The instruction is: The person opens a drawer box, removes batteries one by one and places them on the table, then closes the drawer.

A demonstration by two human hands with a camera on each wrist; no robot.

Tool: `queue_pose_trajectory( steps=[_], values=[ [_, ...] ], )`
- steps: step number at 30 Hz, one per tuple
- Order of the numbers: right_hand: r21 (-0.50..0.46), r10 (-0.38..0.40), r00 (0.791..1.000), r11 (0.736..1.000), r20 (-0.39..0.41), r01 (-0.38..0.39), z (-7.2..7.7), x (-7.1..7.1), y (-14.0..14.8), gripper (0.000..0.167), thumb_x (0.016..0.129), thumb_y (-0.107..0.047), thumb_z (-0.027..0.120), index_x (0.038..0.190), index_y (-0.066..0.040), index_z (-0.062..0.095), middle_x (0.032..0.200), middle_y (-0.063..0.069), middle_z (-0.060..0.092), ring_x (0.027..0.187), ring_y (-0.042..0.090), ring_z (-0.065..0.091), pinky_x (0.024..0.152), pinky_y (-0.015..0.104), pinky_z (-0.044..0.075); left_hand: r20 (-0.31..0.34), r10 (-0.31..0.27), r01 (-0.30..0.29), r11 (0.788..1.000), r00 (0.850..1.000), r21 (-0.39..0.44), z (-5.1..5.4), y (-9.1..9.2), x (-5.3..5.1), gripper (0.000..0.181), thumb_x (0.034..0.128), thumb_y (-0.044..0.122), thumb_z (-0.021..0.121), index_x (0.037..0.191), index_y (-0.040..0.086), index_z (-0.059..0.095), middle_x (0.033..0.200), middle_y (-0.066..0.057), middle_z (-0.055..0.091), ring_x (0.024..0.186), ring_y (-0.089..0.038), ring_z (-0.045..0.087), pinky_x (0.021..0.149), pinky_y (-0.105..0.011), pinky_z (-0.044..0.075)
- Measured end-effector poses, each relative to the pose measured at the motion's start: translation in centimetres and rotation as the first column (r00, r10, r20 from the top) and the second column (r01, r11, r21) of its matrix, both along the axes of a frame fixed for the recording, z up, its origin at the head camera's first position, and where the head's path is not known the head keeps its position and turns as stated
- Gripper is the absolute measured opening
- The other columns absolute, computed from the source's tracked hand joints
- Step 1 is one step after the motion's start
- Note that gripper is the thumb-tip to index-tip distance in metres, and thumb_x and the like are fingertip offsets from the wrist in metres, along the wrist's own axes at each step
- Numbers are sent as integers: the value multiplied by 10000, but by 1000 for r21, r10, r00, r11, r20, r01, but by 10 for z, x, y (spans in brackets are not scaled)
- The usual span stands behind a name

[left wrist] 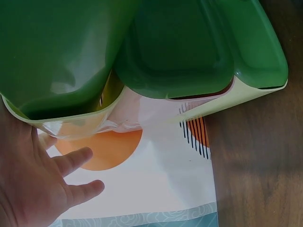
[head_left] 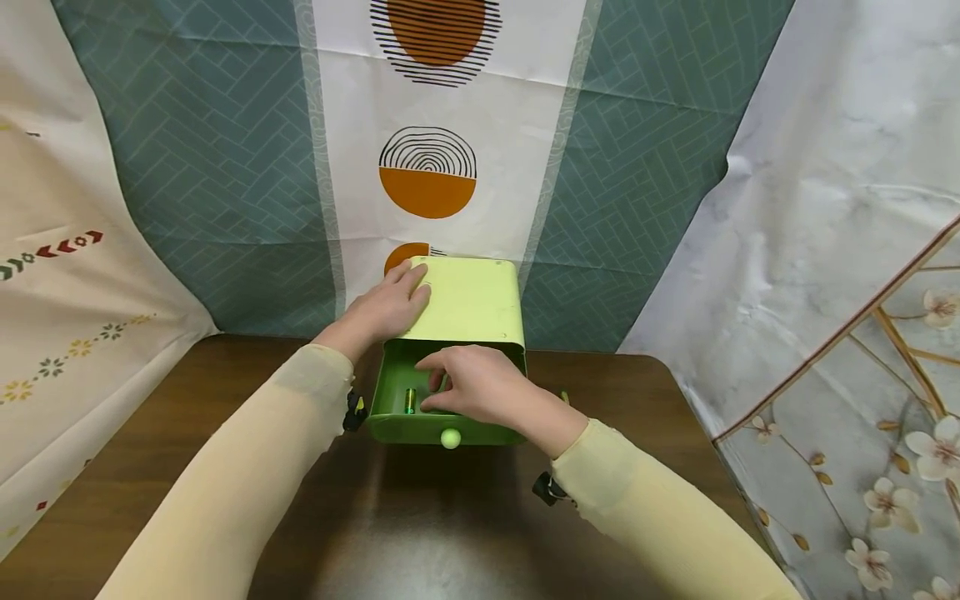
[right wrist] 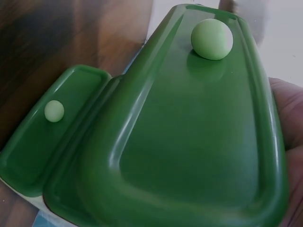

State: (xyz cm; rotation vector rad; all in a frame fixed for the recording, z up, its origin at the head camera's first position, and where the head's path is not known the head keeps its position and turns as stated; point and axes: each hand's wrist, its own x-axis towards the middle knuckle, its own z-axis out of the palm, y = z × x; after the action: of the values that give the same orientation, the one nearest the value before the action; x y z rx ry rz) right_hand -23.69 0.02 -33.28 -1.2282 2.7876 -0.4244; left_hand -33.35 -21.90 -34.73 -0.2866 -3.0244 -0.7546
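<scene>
A pale-green chest of drawers point(head_left: 468, 304) stands on the table, its dark-green top drawer point(head_left: 390, 427) pulled out towards me. In the drawer stands or lies a small shiny green cylinder point(head_left: 410, 401) that looks like a battery. My left hand point(head_left: 386, 307) rests on the chest's top left edge; in the left wrist view its fingers point(left wrist: 80, 194) are spread beside the chest. Over the drawer, my right hand point(head_left: 480, 383) bends its fingers loosely, with a gap between thumb and forefinger. Its thumb is just right of the cylinder. No object shows in its grasp, though the palm side is partly hidden.
Lower down the chest, another green drawer point(right wrist: 28, 156) with a round pale knob point(right wrist: 54, 111) is closed. The open drawer's front carries its own knob point(head_left: 450, 439). Patterned cloths point(head_left: 637, 208) hang behind and beside the brown wooden table point(head_left: 615, 392).
</scene>
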Motion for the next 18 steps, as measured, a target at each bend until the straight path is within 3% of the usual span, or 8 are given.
queue_pose_trajectory(
  steps=[7, 18],
  values=[
    [62, 7, 999, 998, 53, -10, -1, -6, -8, 550, 983, -350, 883, 1472, -152, 727, 1089, -115, 795, 1088, 114, 733, 960, 342, 584, -6, 0, 0, 1000, 1000, 3, 1, 1, -1, 691, 1185, 531, 229, 1803, 233, 144, 1861, -81, 8, 1675, -428, 170, 1279, -710, 221],
    [179, 4, 998, 984, 56, -14, -4, -14, -25, 537, 985, -373, 879, 1442, -142, 719, 1065, -82, 718, 979, 97, 672, 875, 327, 571, 3, -2, 2, 1000, 1000, -3, 1, 0, 1, 687, 1189, 526, 221, 1804, 231, 137, 1862, -81, 1, 1677, -430, 160, 1282, -712, 211]
  ],
)
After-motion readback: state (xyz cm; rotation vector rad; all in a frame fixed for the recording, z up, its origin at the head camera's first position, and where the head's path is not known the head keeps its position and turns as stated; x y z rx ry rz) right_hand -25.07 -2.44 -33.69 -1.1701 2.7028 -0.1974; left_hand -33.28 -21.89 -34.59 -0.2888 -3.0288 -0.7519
